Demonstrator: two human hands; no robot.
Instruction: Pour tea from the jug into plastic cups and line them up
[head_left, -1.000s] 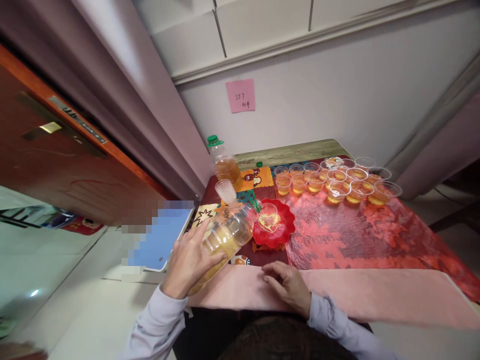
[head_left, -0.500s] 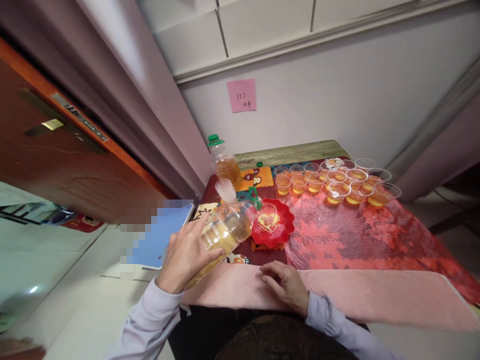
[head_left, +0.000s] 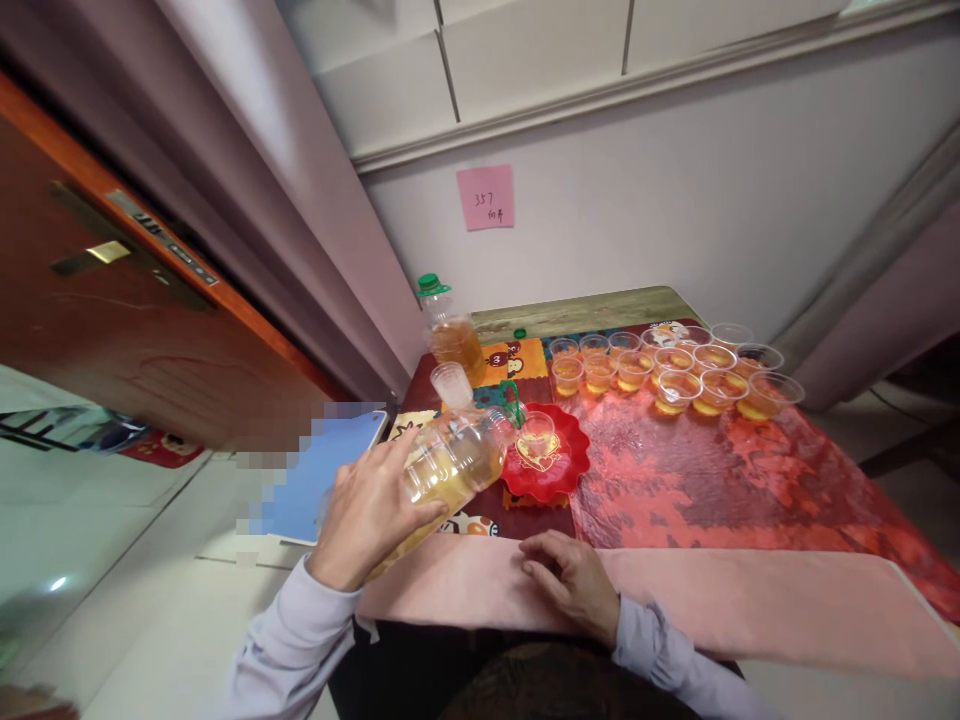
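The clear bottle (head_left: 450,462) with yellow liquid is lying tilted over the table's near left part, its mouth pointing at the small clear cup (head_left: 537,434) that is standing on the red plate (head_left: 566,470). The left hand (head_left: 367,515) is wrapping its fingers around the bottle's lower half. The right hand (head_left: 574,583) is resting on the pink cloth (head_left: 750,600), fingers loosely curled and holding nothing. Behind the plate, filled cups (head_left: 675,365) are standing in rows, and a second bottle (head_left: 448,330) is standing upright.
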